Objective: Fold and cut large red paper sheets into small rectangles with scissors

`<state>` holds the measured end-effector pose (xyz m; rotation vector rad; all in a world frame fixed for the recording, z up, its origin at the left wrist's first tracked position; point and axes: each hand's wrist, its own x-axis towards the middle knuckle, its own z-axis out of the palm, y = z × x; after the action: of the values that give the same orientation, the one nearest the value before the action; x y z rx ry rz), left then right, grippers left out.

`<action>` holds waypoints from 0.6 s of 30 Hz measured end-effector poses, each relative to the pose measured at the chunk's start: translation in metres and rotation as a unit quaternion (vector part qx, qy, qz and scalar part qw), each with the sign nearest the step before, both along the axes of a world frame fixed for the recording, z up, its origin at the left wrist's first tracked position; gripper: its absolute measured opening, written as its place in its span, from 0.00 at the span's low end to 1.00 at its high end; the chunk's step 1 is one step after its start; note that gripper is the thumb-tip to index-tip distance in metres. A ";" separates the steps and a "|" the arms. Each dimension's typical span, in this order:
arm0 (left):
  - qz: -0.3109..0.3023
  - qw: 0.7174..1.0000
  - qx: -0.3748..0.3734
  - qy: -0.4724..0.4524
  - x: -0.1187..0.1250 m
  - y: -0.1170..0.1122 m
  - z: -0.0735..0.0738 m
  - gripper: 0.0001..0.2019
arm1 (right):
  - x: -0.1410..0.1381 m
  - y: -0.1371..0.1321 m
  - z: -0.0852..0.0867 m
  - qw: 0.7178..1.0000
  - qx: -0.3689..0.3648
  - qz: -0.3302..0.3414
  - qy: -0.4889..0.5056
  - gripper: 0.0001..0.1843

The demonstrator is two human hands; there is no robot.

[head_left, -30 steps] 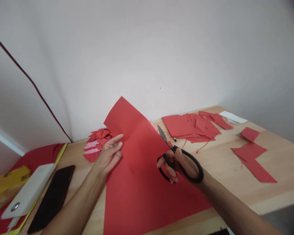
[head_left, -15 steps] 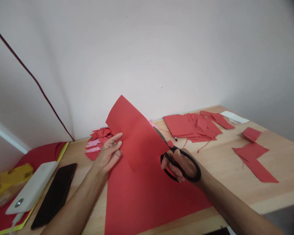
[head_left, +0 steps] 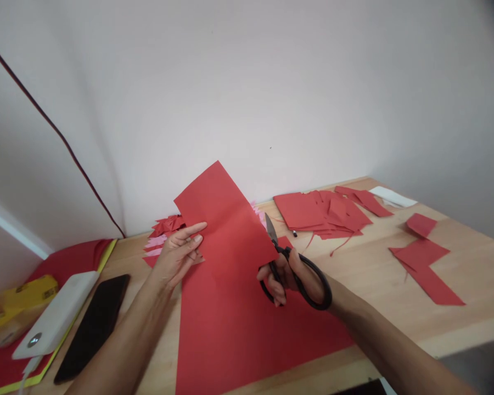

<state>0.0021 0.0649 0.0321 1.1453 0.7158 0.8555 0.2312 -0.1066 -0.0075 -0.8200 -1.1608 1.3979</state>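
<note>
My left hand point(head_left: 181, 252) pinches the left edge of a raised sheet of red paper point(head_left: 222, 214) between thumb and fingers. Black-handled scissors point(head_left: 313, 282) are in my right hand point(head_left: 294, 274), thumb and fingers through the loops. Their blades point up and away at the raised paper's right edge; one blade shows, and part of the other is hidden by the paper. Beneath both hands a larger red sheet point(head_left: 247, 340) lies flat on the wooden table point(head_left: 374, 285).
Red paper pieces point(head_left: 333, 211) are piled at the back, with more cut pieces point(head_left: 428, 258) at the right. Red and pink cut-outs point(head_left: 160, 236) lie behind my left hand. At the left are a black phone point(head_left: 93, 329), a white power bank point(head_left: 57, 312) and a yellow packet point(head_left: 22, 307).
The scissors and my right hand have shifted slightly left and turned, with the blades more parted. The raised paper has tilted, its top corner moving right. My left hand keeps its hold.
</note>
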 end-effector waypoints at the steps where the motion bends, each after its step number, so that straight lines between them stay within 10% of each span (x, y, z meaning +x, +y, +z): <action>1: -0.001 1.000 0.000 0.003 0.000 -0.001 0.002 0.18 | 0.000 0.000 0.000 1.000 0.001 0.006 0.002 0.42; 10: -0.001 0.998 -0.057 -0.031 -0.001 -0.021 0.010 0.18 | 0.002 0.000 0.011 0.998 0.036 0.036 -0.038 0.39; 18: -0.004 0.986 -0.139 -0.090 0.001 -0.041 -0.015 0.19 | -0.001 0.003 0.004 0.999 0.024 0.032 0.023 0.41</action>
<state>0.0032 0.0241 0.0174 0.8101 0.6568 0.8130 0.2298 -0.1032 -0.0035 -0.7176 -1.1901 1.4291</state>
